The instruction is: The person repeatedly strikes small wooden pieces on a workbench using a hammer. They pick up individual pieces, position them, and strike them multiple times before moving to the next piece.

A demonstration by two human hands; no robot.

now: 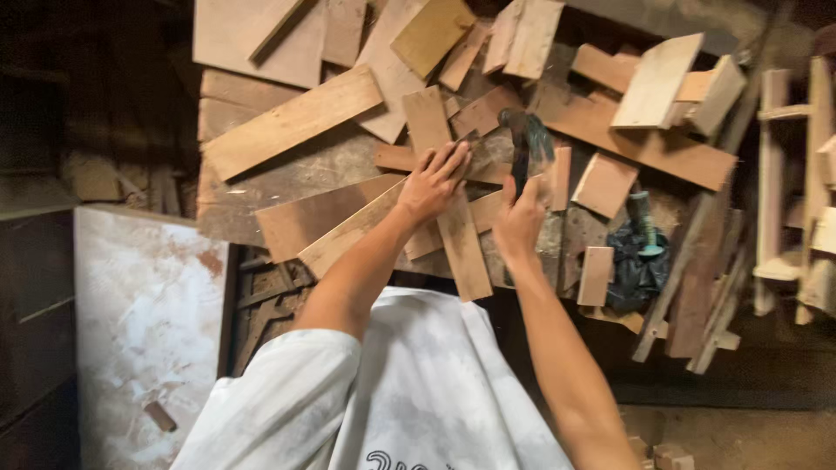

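Meanwhile, left hand presses flat on a wood strip; right hand grips a hammer.

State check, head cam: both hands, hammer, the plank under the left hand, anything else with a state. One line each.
Left hand: fingers spread, pressed flat on a plank.
Right hand: closed around the hammer handle.
Hammer: raised above the wood, head motion-blurred.
Narrow plank: lying flat across other boards, pinned by the left hand.
Offcut pile: loose, overlapping on the bench.
Black bag: crumpled on the bench.
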